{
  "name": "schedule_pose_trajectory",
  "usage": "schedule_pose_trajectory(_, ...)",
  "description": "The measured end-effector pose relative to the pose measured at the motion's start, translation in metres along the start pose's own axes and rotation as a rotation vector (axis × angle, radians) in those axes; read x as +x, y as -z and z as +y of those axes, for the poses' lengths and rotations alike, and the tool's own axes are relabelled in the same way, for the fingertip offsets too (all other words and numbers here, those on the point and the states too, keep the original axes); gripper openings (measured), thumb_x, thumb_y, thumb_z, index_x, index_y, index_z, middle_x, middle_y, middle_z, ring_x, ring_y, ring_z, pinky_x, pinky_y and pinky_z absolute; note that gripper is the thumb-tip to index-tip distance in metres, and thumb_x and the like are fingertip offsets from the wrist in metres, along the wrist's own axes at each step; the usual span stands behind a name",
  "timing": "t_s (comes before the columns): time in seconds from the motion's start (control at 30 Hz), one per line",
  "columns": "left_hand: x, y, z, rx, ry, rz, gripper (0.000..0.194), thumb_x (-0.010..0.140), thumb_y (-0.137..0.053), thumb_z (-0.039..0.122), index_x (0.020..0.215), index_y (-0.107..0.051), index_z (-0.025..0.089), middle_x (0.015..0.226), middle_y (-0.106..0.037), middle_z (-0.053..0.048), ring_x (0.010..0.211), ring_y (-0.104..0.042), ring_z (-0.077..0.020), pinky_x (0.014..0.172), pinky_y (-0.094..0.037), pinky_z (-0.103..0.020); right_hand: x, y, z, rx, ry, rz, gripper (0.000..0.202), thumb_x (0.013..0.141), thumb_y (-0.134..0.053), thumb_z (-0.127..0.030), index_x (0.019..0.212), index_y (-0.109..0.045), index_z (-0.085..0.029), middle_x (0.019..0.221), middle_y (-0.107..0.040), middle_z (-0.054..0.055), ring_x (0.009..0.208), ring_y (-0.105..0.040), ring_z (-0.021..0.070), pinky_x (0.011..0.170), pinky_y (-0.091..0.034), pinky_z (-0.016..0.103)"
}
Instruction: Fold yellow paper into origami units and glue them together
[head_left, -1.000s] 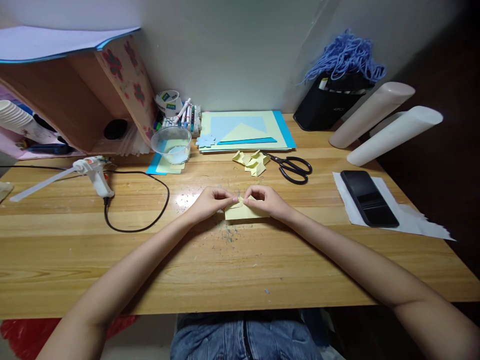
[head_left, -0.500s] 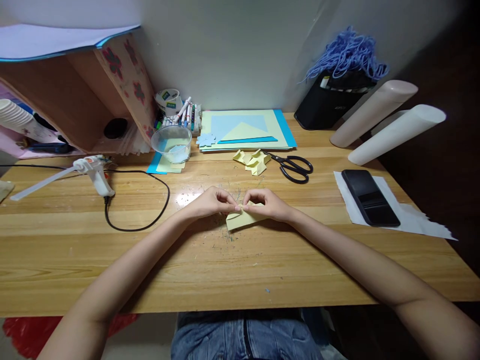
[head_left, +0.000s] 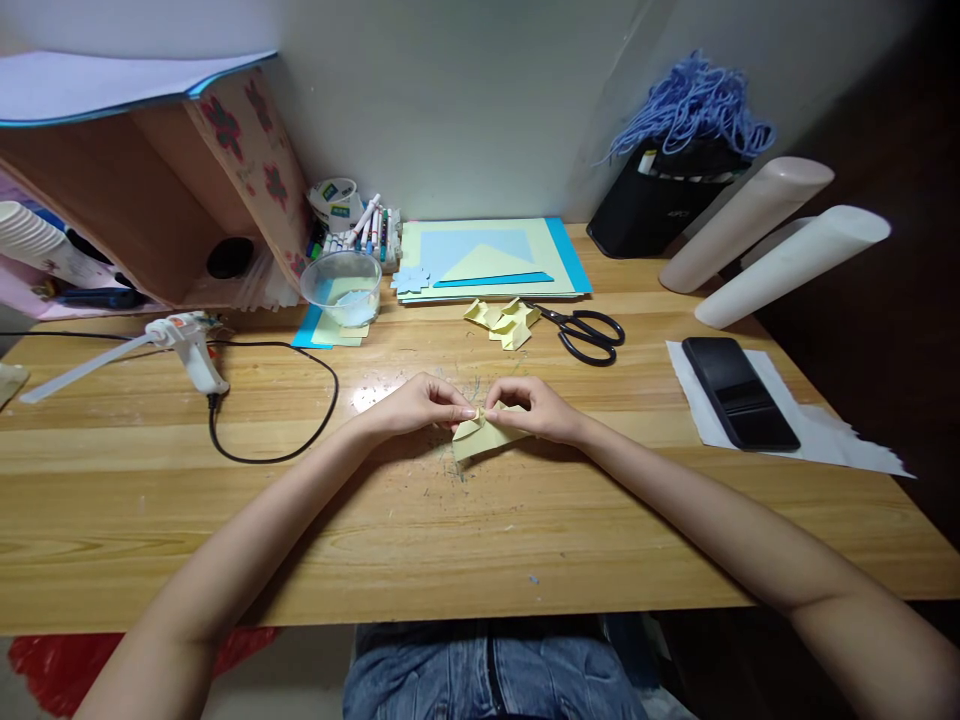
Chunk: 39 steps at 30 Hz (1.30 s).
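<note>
Between my two hands, just above the wooden table, is a yellow piece of paper point(head_left: 487, 438) with a folded upper edge. My left hand point(head_left: 427, 405) pinches that fold at its left side between thumb and fingers. Thumb and index finger of my right hand point(head_left: 534, 408) grip the same paper close beside, the fingertips of both hands nearly touching. Part of the paper's right end is hidden by my right hand. Beyond my hands lie several folded yellow paper pieces point(head_left: 504, 323), next to black-handled scissors point(head_left: 589, 335).
A glue gun point(head_left: 191, 350) with a looping cable is on the left. Behind stand a clear bowl point(head_left: 342, 288), markers point(head_left: 367, 235) and stacked coloured sheets point(head_left: 487, 255). At the right are a phone point(head_left: 739, 393), two white rolls and a black holder point(head_left: 637, 205) with blue yarn.
The paper's left corner under my left fingertips has lifted and tilted slightly. Both hands stay in nearly the same place.
</note>
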<state>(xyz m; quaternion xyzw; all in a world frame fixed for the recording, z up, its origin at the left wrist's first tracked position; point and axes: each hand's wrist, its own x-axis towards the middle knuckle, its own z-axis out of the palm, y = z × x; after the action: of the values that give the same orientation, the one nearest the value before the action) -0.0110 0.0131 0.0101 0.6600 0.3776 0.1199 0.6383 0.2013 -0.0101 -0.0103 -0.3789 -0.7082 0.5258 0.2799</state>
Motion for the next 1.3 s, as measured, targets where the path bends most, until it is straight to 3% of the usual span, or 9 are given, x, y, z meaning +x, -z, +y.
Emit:
schedule_pose_trajectory(0.6,-0.0015,-0.0045,0.004,0.014,-0.005,0.031,0.028,0.071,-0.06,0.038,0.075,-0.067,0.012,0.061,-0.057,-0.001,0.056,-0.048,-0.0079,0.054,-0.037,-0.02,-0.0003,-0.0013,-0.003,-0.054,-0.02,0.024,0.026,0.076,-0.057,-0.04,0.072,-0.059,-0.014,0.066,-0.052,0.0,0.057,-0.041,0.0092,0.052,-0.03,0.022)
schedule_pose_trajectory(1.03,-0.0002,-0.0076,0.0012,0.006,-0.031,0.078,0.03,0.067,-0.065,0.04,0.074,-0.069,0.011,0.069,-0.062,-0.005,0.059,-0.048,-0.0086,0.055,-0.034,-0.022,-0.0003,-0.0014,-0.0034,-0.078,-0.005,0.01,0.024,0.076,-0.057,-0.039,0.074,-0.06,-0.015,0.067,-0.053,0.001,0.059,-0.043,0.0102,0.054,-0.032,0.023)
schedule_pose_trajectory(1.3,-0.0023,-0.005,0.0044,-0.033,-0.004,0.033,0.027,0.071,-0.063,0.036,0.075,-0.068,0.01,0.066,-0.061,-0.004,0.058,-0.048,-0.0079,0.055,-0.035,-0.022,-0.0005,-0.0016,-0.0035,-0.086,0.009,0.019,0.024,0.076,-0.056,-0.038,0.074,-0.06,-0.015,0.069,-0.055,0.001,0.06,-0.043,0.0104,0.055,-0.032,0.023)
